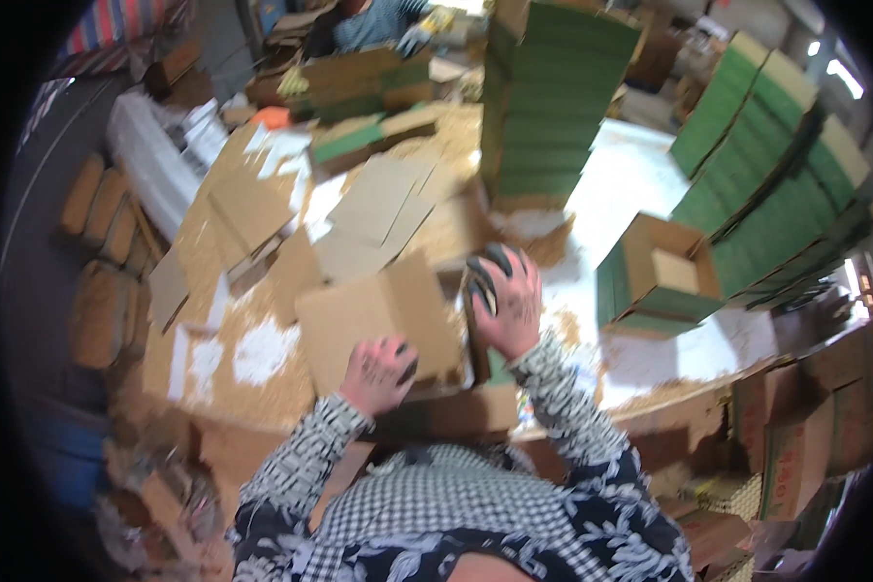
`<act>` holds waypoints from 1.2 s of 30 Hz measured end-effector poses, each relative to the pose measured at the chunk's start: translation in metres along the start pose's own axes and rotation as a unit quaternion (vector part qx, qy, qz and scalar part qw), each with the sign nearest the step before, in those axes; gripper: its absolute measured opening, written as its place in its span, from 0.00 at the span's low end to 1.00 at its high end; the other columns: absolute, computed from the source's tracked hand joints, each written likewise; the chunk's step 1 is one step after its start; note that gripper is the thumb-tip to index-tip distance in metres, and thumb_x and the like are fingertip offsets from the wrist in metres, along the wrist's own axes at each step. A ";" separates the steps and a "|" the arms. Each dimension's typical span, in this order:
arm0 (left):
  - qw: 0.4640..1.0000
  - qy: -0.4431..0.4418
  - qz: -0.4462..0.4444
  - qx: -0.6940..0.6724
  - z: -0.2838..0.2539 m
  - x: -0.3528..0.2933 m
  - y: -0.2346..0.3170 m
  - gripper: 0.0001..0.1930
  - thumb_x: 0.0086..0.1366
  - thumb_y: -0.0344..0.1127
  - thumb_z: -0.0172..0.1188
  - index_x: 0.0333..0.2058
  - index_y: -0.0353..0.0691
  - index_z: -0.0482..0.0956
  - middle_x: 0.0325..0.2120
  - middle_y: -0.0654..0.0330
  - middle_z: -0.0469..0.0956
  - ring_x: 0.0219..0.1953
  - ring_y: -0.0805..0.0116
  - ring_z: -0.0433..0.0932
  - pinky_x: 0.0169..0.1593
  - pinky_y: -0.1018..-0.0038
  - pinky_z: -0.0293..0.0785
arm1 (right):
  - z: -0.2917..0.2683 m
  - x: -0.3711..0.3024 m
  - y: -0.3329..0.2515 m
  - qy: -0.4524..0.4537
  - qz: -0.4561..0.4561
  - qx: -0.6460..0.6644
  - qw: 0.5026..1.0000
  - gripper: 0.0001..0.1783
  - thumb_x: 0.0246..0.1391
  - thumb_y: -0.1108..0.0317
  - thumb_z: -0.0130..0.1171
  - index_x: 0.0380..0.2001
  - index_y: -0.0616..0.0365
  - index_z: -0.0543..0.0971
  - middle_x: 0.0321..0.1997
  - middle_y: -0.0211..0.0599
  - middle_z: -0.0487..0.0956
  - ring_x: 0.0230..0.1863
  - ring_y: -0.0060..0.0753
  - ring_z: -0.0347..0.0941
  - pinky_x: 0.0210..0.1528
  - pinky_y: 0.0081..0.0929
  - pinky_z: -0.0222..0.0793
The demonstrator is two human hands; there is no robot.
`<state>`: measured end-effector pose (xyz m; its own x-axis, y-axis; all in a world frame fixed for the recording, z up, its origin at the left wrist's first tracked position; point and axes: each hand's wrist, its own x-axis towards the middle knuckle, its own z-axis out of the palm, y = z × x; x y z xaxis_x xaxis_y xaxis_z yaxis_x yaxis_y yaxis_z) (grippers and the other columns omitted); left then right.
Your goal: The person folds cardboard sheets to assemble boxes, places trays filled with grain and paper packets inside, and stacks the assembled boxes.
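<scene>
In front of me a brown cardboard sheet (pixel 354 330) with a crease lies tilted over a green and brown carton (pixel 456 411). My left hand (pixel 379 374) rests on the sheet's near part, its fingers curled and closed around the edge. At the carton's right side is my right hand (pixel 510 303), with dark-covered fingers bent over the upper edge of the wall. What lies under those fingertips is partly hidden. The carton's inside is mostly covered by the sheet.
Flat cardboard pieces (pixel 378 218) lie beyond the sheet. A tall stack of green cartons (pixel 553 107) stands at the far side, with more green cartons (pixel 757 155) at right. Nearer is an open green box (pixel 650 276). Another person (pixel 369 24) works at the back.
</scene>
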<state>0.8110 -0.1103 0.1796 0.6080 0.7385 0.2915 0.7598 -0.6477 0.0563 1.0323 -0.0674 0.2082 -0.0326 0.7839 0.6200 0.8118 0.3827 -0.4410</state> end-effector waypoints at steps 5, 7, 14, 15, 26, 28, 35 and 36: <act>0.904 -0.416 0.012 -0.095 0.037 0.003 -0.018 0.22 0.51 0.50 0.53 0.36 0.37 0.74 0.38 0.51 0.72 0.45 0.55 0.70 0.49 0.63 0.64 | 0.037 -0.018 -0.045 -0.375 -0.092 -0.056 0.921 0.13 0.46 0.59 0.49 0.30 0.57 0.74 0.39 0.45 0.70 0.37 0.45 0.69 0.42 0.36 0.65; 0.894 -0.431 0.053 -0.114 0.072 0.008 -0.026 0.25 0.52 0.52 0.50 0.37 0.34 0.74 0.42 0.47 0.71 0.46 0.52 0.69 0.50 0.62 0.64 | 0.084 -0.043 -0.025 -0.507 -0.104 -0.091 0.851 0.15 0.49 0.57 0.46 0.31 0.56 0.74 0.36 0.46 0.72 0.39 0.46 0.69 0.42 0.38 0.64; 0.785 -0.172 -0.080 -0.590 -0.058 -0.031 -0.105 0.17 0.53 0.35 0.54 0.42 0.36 0.73 0.38 0.53 0.74 0.43 0.62 0.73 0.48 0.72 0.67 | -0.018 -0.009 0.005 -0.330 0.159 0.349 0.863 0.15 0.46 0.70 0.50 0.40 0.58 0.74 0.37 0.37 0.75 0.40 0.35 0.71 0.46 0.28 0.66; 0.710 -0.154 -0.170 -0.665 -0.064 -0.044 -0.128 0.18 0.51 0.31 0.55 0.43 0.37 0.72 0.37 0.56 0.75 0.41 0.66 0.74 0.45 0.74 0.69 | -0.035 -0.014 0.011 -0.259 0.295 0.400 0.828 0.15 0.46 0.73 0.49 0.40 0.59 0.73 0.36 0.37 0.75 0.40 0.34 0.72 0.46 0.26 0.66; 0.905 0.029 -0.325 -0.272 0.089 -0.067 -0.119 0.37 0.44 0.46 0.66 0.50 0.33 0.63 0.45 0.49 0.68 0.47 0.56 0.68 0.51 0.68 0.64 | 0.100 -0.117 0.091 -0.199 0.143 -0.002 0.969 0.41 0.41 0.57 0.60 0.57 0.59 0.56 0.56 0.50 0.60 0.57 0.53 0.55 0.57 0.41 0.53; 0.725 -0.036 -0.399 -0.560 0.161 -0.099 -0.139 0.33 0.51 0.41 0.64 0.52 0.34 0.61 0.46 0.53 0.69 0.48 0.60 0.70 0.51 0.73 0.66 | 0.154 -0.165 0.097 -0.272 0.241 0.052 0.930 0.44 0.45 0.53 0.57 0.60 0.59 0.49 0.61 0.54 0.53 0.61 0.52 0.49 0.60 0.37 0.48; 0.575 -0.097 -0.283 -0.762 0.065 -0.004 -0.078 0.25 0.58 0.40 0.54 0.52 0.36 0.62 0.44 0.59 0.71 0.46 0.71 0.70 0.48 0.75 0.67 | -0.003 -0.090 0.037 -0.006 0.465 0.550 0.694 0.40 0.38 0.72 0.63 0.55 0.65 0.56 0.45 0.47 0.70 0.42 0.34 0.71 0.44 0.26 0.69; 0.627 -0.052 -0.207 -0.749 0.063 0.024 -0.060 0.25 0.59 0.41 0.53 0.53 0.37 0.62 0.46 0.59 0.69 0.47 0.72 0.68 0.49 0.76 0.65 | -0.051 -0.075 0.043 -0.024 0.429 0.494 0.756 0.37 0.39 0.74 0.62 0.54 0.63 0.58 0.43 0.45 0.72 0.40 0.32 0.72 0.40 0.25 0.71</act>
<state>0.7943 -0.0418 0.1226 0.5007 0.8593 -0.1044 -0.1648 0.2130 0.9631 1.0995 -0.1342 0.1759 0.2179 0.9587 -0.1829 -0.2840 -0.1170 -0.9517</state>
